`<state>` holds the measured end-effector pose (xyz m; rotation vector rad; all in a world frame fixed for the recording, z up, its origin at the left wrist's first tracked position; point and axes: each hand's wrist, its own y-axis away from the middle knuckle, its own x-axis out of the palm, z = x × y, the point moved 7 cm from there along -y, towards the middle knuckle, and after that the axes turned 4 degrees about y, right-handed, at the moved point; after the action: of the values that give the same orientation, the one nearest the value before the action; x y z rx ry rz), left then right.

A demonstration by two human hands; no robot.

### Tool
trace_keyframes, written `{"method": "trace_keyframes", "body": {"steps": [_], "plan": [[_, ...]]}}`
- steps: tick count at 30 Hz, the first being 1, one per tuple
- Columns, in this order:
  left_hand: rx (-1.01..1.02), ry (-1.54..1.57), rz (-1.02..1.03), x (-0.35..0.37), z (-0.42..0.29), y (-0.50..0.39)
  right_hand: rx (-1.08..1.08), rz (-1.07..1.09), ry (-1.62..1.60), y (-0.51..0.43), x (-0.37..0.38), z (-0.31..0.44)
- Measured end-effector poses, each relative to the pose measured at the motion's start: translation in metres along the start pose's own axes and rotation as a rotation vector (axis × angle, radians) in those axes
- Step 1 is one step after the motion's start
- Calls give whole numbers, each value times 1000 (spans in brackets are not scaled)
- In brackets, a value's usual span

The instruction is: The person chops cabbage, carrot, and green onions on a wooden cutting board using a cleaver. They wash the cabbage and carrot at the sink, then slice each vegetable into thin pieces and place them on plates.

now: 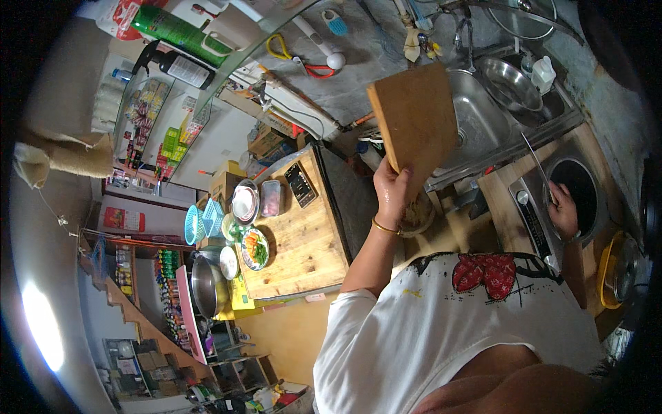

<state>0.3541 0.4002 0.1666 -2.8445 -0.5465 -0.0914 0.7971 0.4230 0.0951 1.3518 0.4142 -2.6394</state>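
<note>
My left hand [394, 189] grips a wooden cutting board [416, 116] by its lower edge, thumb on its face. The board is raised and tilted beside the steel sink [476, 111]. At the right, my right hand [562, 209] is closed around the handle of a knife [537, 158], whose blade points up towards the sink. That hand is over the built-in cooker [571, 196] with a dark round top. A plate of cut orange and green vegetables [255, 249] is on the wooden table [305, 248] at the left.
A phone [301, 184], a plastic tub of pinkish food [271, 198] and stacked bowls [245, 203] are on the table. A steel basin [509, 85] rests by the sink. A yellow container [610, 269] is right of the cooker. Above hangs a glass shelf [248, 46] with bottles.
</note>
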Motion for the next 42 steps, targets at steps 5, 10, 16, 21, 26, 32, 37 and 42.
{"method": "trace_keyframes", "body": {"steps": [5, 10, 16, 21, 26, 32, 37, 42], "plan": [[-241, 269, -119, -17, 39, -15, 42, 49, -86, -6, 14, 0], [-436, 258, 23, -4, 66, -36, 40, 30, 191, 7, 14, 35], [-196, 499, 577, 130, 53, -63, 384, -184, 84, 69, -23, 33], [-525, 671, 598, 276, 65, -69, 546, -480, 81, 146, -66, 41], [-632, 879, 832, 453, 26, -18, 696, -569, 168, 221, -88, 38], [-700, 1033, 911, 602, 33, 39, 749, -631, 115, 279, -93, 31], [-692, 1048, 854, 647, 79, 65, 867, -630, 47, 308, -100, 15], [-856, 958, 850, 675, 148, 107, 799, -632, 86, 307, -118, -2]]}}
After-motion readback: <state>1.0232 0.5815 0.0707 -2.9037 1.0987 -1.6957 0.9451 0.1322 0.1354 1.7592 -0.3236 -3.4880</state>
